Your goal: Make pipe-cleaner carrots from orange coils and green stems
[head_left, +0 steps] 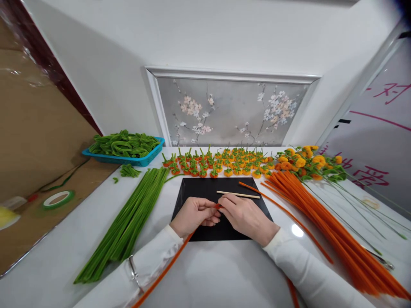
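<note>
Over a black mat, my left hand and my right hand meet, both with fingers pinched on an orange fuzzy stem. A small bit of orange shows between the fingertips, and the stem trails from under my left hand toward the lower left. Another orange length shows below my right forearm; whether it is the same stem I cannot tell. A pale wooden stick lies across the mat just beyond my right hand. One loose orange stem lies right of the mat.
Green stems lie left, orange stems right. Behind the mat stand rows of small orange and yellow pieces. A blue basket holds green loops; finished-looking flowers lie back right. Green tape is far left, scissors far right.
</note>
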### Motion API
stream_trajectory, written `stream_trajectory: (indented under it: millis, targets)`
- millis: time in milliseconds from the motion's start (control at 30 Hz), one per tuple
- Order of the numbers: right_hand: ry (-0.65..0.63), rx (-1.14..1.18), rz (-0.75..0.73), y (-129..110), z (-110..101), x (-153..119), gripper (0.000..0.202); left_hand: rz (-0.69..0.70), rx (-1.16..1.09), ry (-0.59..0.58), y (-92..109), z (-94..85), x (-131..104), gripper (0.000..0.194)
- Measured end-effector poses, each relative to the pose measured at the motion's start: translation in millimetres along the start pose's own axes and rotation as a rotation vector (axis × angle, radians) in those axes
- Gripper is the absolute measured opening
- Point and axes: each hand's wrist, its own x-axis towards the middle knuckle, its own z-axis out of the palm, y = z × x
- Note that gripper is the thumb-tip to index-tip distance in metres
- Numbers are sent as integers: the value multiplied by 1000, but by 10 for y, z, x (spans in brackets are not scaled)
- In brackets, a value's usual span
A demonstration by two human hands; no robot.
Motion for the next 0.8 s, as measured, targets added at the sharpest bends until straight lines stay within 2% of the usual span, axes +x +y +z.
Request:
stream_trajectory:
  millis: [167, 367, 467, 567, 700, 800]
  targets:
    - [-42, -43, -16, -13, -11, 6, 14, 117, 154, 39, -28, 31, -12, 12]
    - [-22, -8, 22, -43, -2, 9, 14, 323, 335, 95, -73, 57, -9, 19]
    - [17, 40, 22, -14, 22, 16, 17, 353, 353, 114, -62, 83, -19, 18]
    - [109, 56, -36, 55, 31, 24, 21, 195, 162, 23, -7, 79, -34, 11]
    - [262, 81, -134, 146, 20, 17, 24, -108, -173, -176, 78, -2, -31, 35]
    - [290, 63, -187, 174, 3, 12, 25, -184, -242, -277, 93, -72, -4, 36]
